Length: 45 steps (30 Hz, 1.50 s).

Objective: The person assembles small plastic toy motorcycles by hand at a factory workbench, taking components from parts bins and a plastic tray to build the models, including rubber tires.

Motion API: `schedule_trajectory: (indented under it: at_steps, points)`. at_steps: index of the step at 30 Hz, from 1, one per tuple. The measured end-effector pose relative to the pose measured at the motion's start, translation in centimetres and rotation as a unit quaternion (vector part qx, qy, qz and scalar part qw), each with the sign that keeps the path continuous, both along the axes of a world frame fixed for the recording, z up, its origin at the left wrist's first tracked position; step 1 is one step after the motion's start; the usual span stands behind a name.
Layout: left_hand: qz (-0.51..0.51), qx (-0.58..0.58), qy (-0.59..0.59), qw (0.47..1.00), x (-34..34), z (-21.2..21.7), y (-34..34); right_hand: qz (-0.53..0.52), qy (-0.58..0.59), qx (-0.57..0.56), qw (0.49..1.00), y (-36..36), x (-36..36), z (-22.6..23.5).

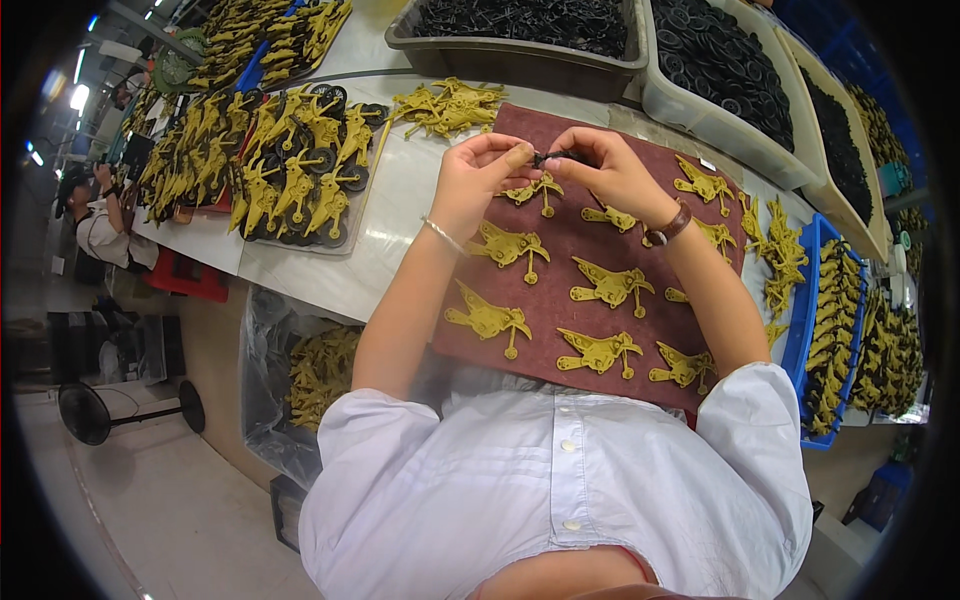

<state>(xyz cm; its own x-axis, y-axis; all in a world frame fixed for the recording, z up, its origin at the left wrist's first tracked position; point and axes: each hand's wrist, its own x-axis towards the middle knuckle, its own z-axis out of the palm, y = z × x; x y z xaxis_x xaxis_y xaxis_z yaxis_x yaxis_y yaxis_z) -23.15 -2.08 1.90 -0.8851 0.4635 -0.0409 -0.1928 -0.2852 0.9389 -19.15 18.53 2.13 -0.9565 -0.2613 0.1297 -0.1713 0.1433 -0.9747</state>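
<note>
Above the far part of a maroon mat (545, 340), my left hand (485, 172) and my right hand (610, 172) meet, fingertips pinched. Between them is a small black plastic part (546, 158), both hands gripping it; its exact shape is mostly hidden by the fingers. Several yellow plastic pieces, which look like toy motorbike bodies, lie spread on the mat. One yellow toy body (545, 192) lies just under my hands, partly covered by them. Another yellow toy body (612, 285) rests at the mat's middle.
Beyond the mat stand a grey bin (515, 75) of small black parts and a white bin (690, 115) of black wheels. Yellow bodies with wheels fill a tray (300, 180) at left. A blue tray (800, 330) stands at right. Another person (105, 225) sits far left.
</note>
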Motion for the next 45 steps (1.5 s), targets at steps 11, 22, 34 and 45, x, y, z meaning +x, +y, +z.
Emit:
schedule_trajectory:
  at_steps: [11, 22, 34, 45]
  points:
    - [-0.131, -0.35, 0.438, 0.817, -2.4, -1.5, -2.2, -0.001, 0.107, 0.284, 0.953, 2.2, -3.3, -2.0]
    - [-0.17, -0.354, 0.469, 0.791, -3.7, -1.5, -1.6, -0.006, 0.132, 0.31, 0.941, 1.7, -3.9, -3.1]
    - [-0.227, -0.457, 0.523, 0.683, -4.5, -1.1, -0.9, 0.01, 0.147, 0.355, 0.923, 1.9, -3.7, -2.8]
    - [-0.096, -0.249, 0.462, 0.846, -1.7, 0.6, -1.5, 0.021, -0.016, 0.197, 0.98, 0.1, 1.2, 0.5]
